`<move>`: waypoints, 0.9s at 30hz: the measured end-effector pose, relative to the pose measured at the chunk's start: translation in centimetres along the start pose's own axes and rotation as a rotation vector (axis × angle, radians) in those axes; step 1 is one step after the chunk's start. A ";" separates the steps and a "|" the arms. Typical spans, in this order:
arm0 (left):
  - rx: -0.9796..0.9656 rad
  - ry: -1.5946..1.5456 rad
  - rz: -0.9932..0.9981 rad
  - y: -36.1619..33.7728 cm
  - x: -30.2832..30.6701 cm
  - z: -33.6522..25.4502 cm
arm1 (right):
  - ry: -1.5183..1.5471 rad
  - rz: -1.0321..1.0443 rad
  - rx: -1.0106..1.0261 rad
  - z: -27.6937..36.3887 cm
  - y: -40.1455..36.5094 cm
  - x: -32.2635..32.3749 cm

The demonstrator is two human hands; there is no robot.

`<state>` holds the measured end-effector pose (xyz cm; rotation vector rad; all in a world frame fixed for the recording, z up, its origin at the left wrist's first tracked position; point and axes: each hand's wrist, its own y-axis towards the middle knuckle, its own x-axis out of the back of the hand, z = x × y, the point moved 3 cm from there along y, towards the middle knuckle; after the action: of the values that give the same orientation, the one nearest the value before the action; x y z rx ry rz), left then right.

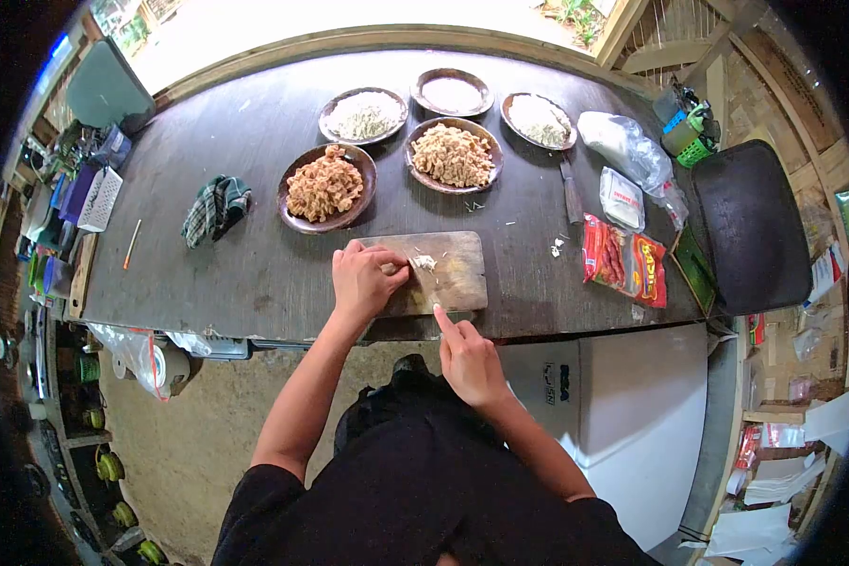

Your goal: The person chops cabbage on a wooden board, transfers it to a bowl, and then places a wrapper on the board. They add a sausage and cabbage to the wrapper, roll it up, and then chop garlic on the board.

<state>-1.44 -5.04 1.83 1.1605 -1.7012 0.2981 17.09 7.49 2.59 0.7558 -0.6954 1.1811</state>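
A worn wooden cutting board point(457, 259) lies at the table's near edge. My left hand point(363, 283) rests on its left side, fingers curled down over a small pale piece that is mostly hidden. Finely cut white bits point(424, 262) lie just right of those fingertips. My right hand point(472, 358) is closed at the board's near edge, index finger stretched forward along a thin knife point(432, 294). The blade is hard to make out and points toward my left fingertips; the handle is hidden in the palm.
Beyond the board stand plates of brown crumbly food point(325, 186), tan pieces point(453, 156) and white shreds point(363, 115). A dark cleaver point(572, 193), a red packet point(624, 259) and plastic bags point(623, 146) lie right. A checked cloth point(217, 209) lies left.
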 end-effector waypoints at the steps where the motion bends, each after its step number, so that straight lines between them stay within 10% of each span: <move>1: -0.004 0.001 0.003 0.1 0.0 0.0 | -0.006 -0.003 0.003 -0.1 0.3 -0.2; 27: -0.036 0.008 0.029 0.2 0.1 0.1 | -0.011 0.011 -0.001 -0.3 1.0 -0.2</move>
<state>-1.65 -5.02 1.93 1.1077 -1.7108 0.2888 16.09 7.86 2.44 0.7595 -0.7101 1.1870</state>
